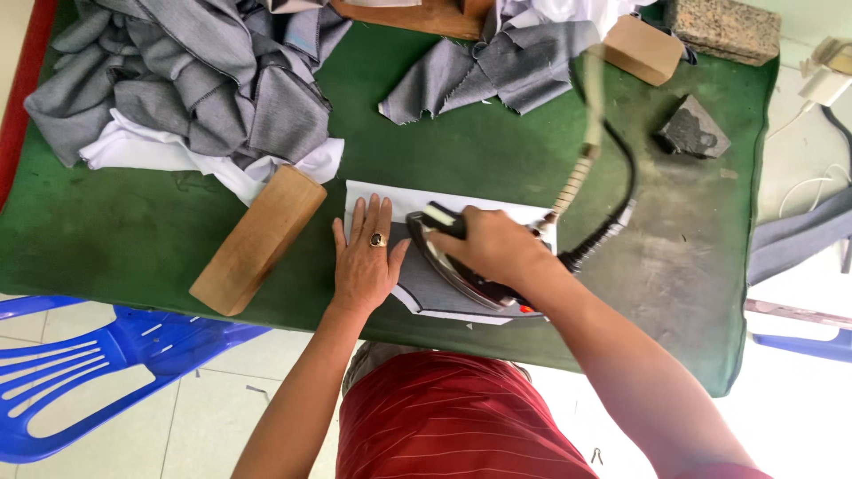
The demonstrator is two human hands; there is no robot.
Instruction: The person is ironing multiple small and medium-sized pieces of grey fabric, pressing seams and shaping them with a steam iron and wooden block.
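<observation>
My right hand [491, 246] grips the black handle of a metal clothes iron [461, 275], which rests on a grey fabric piece [428, 293] lying over white interfacing [417, 200]. My left hand [366, 258], wearing a ring, lies flat with fingers spread on the fabric's left end, just left of the iron. The iron's black cord [612, 226] curves up to the right, and a pale hose [590, 106] rises beside it.
On the green padded table [133, 231] lie a wooden block [259, 239], a heap of grey and white fabric [195, 89], more grey pieces [497, 66], a small box [643, 49], a stone slab [723, 31] and a dark weight [692, 131]. A blue plastic chair [98, 372] stands lower left.
</observation>
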